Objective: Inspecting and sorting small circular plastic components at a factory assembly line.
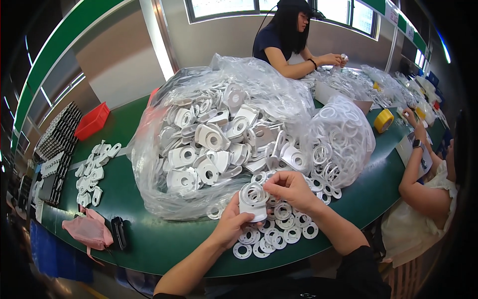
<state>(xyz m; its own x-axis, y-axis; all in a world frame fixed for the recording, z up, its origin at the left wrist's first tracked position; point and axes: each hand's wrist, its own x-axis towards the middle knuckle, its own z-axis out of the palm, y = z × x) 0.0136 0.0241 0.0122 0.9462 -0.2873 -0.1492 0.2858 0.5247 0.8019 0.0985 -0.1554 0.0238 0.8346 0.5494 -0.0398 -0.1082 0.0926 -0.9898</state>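
Observation:
My left hand [231,220] grips a white plastic bracket [253,212] with a rounded end and a round opening, thumb across its lower part. A white ring [254,193] lies over the bracket's opening, slightly tilted. My right hand [293,191] is closed, thumb and forefinger pinched at the ring's right edge. Below and around both hands, several loose flat white rings [279,242] lie on the green table [189,244]. Just beyond stands a large open clear plastic bag [149,184] heaped with similar white brackets [210,137].
A clear bag of white rings [343,132] sits at right, near yellow tape [383,120]. At left are more white parts [92,174], a red bin [92,121], stacked black trays [59,132], a pink pouch [89,229] and a black case [119,233]. Two people work across and at right.

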